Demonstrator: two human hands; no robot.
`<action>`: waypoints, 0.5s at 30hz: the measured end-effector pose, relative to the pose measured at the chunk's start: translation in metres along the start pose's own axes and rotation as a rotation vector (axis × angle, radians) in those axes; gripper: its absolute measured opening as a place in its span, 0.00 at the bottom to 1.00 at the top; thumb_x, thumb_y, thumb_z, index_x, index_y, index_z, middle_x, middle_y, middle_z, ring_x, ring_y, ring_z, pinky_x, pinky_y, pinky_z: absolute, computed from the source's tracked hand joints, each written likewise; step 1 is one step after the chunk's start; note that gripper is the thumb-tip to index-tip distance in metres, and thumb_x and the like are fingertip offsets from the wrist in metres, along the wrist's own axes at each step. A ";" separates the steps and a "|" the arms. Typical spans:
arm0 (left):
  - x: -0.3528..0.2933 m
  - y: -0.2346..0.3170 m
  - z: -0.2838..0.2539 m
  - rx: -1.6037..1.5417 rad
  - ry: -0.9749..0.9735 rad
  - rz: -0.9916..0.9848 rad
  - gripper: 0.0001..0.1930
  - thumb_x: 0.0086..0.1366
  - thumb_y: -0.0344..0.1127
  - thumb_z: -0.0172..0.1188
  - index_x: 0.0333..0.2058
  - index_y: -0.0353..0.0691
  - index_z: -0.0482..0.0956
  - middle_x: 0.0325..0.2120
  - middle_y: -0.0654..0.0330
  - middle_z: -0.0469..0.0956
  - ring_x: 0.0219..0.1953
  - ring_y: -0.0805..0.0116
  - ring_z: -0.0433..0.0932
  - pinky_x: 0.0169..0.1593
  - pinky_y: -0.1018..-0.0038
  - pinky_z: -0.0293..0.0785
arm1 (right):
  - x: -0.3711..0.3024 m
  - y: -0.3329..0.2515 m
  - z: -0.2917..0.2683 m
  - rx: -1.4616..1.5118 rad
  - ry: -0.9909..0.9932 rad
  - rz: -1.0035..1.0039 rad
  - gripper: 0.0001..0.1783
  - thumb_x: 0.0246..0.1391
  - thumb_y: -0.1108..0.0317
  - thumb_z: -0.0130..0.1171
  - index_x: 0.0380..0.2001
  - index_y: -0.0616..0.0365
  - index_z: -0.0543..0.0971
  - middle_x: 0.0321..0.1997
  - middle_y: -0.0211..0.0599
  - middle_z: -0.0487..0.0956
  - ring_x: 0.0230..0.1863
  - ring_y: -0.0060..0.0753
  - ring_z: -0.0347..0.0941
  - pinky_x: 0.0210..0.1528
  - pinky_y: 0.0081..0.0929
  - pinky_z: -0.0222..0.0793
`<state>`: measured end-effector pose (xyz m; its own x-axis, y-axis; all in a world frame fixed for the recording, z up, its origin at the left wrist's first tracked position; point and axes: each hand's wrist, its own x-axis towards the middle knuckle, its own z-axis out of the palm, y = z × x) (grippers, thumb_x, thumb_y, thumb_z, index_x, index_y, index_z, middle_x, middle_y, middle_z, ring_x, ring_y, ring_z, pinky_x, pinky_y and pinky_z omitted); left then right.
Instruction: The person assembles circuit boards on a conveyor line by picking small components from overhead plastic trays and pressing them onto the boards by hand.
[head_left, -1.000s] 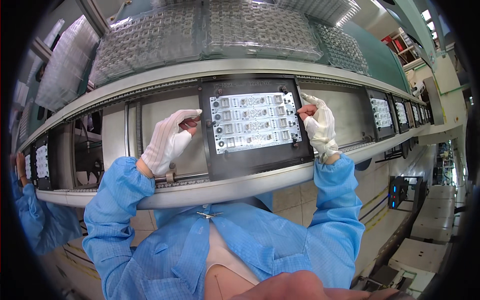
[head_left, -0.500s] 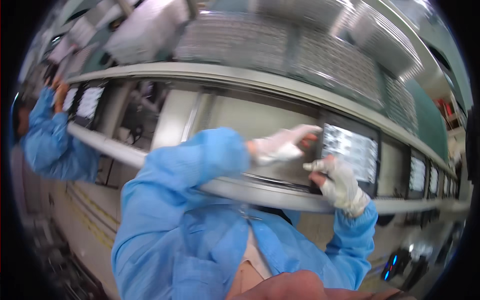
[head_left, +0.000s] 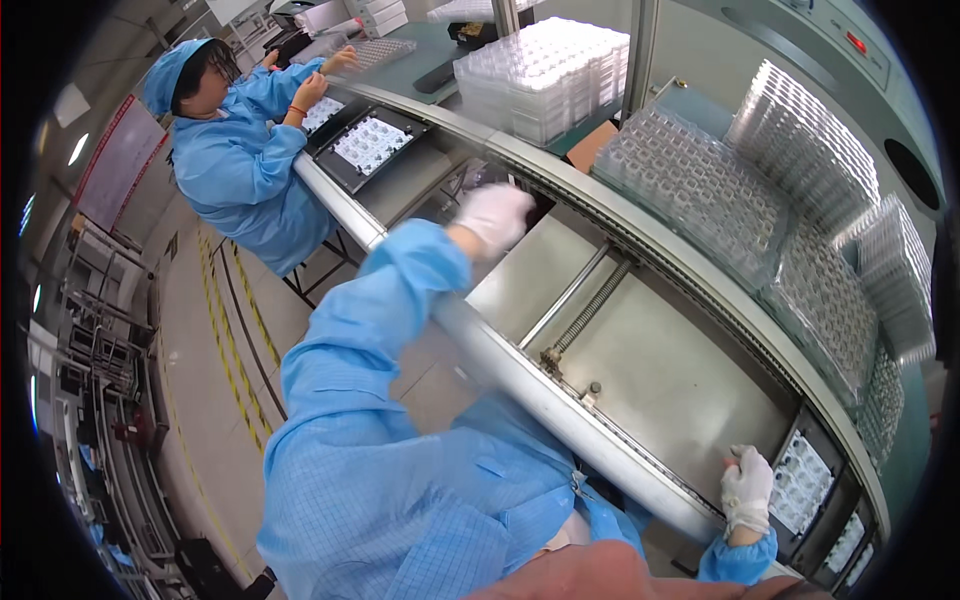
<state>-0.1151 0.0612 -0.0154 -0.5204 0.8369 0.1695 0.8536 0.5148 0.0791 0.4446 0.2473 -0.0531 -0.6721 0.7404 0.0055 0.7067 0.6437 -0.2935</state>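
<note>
My left hand, in a white glove, is stretched out to the far left over the conveyor line. It is blurred by motion, its fingers cannot be made out, and a dark shape lies just beyond it. Low on the right, my right hand, also gloved, hovers by the left edge of a black-framed tray holding a white sheet of small parts. Its fingers are curled in; whatever they may hold is hidden.
Stacks of clear blister trays and flat ones stand on the green bench behind the rail. A co-worker in blue works at the upper left beside another black-framed tray. A metal rod and spring cross the line.
The view has turned to the left. My left hand has moved away from the black-framed tray toward the far left. My right hand stays close to that tray's left side, no longer over it.
</note>
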 end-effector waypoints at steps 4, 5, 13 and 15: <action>-0.026 -0.137 -0.007 0.333 0.187 -0.502 0.12 0.59 0.32 0.54 0.37 0.38 0.86 0.37 0.43 0.82 0.42 0.43 0.83 0.45 0.55 0.81 | -0.018 0.025 -0.010 -0.112 0.005 0.065 0.10 0.52 0.70 0.59 0.38 0.62 0.80 0.37 0.54 0.82 0.42 0.59 0.78 0.46 0.51 0.73; -0.028 -0.142 -0.021 0.292 0.088 -0.605 0.14 0.62 0.34 0.55 0.39 0.37 0.87 0.43 0.42 0.82 0.47 0.46 0.83 0.50 0.56 0.81 | -0.021 0.021 -0.016 -0.119 -0.042 0.117 0.10 0.52 0.68 0.60 0.37 0.61 0.80 0.37 0.55 0.81 0.42 0.61 0.77 0.47 0.51 0.72; -0.070 -0.303 0.003 0.376 0.096 -0.503 0.15 0.64 0.36 0.50 0.38 0.35 0.84 0.38 0.40 0.83 0.43 0.39 0.82 0.48 0.50 0.79 | 0.035 -0.058 -0.067 -0.056 0.059 -0.030 0.14 0.56 0.64 0.56 0.44 0.55 0.80 0.44 0.50 0.82 0.48 0.58 0.76 0.52 0.46 0.72; -0.067 -0.302 -0.006 0.396 0.043 -0.406 0.12 0.64 0.33 0.52 0.36 0.36 0.83 0.36 0.41 0.83 0.42 0.41 0.82 0.46 0.51 0.78 | 0.052 -0.080 -0.090 -0.083 0.256 -0.023 0.11 0.55 0.69 0.57 0.43 0.55 0.80 0.40 0.49 0.82 0.45 0.56 0.78 0.49 0.45 0.73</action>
<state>-0.3377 -0.1514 -0.0451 -0.7968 0.5534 0.2427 0.5079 0.8309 -0.2271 0.3733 0.2514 0.0567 -0.6183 0.7432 0.2558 0.7146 0.6670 -0.2107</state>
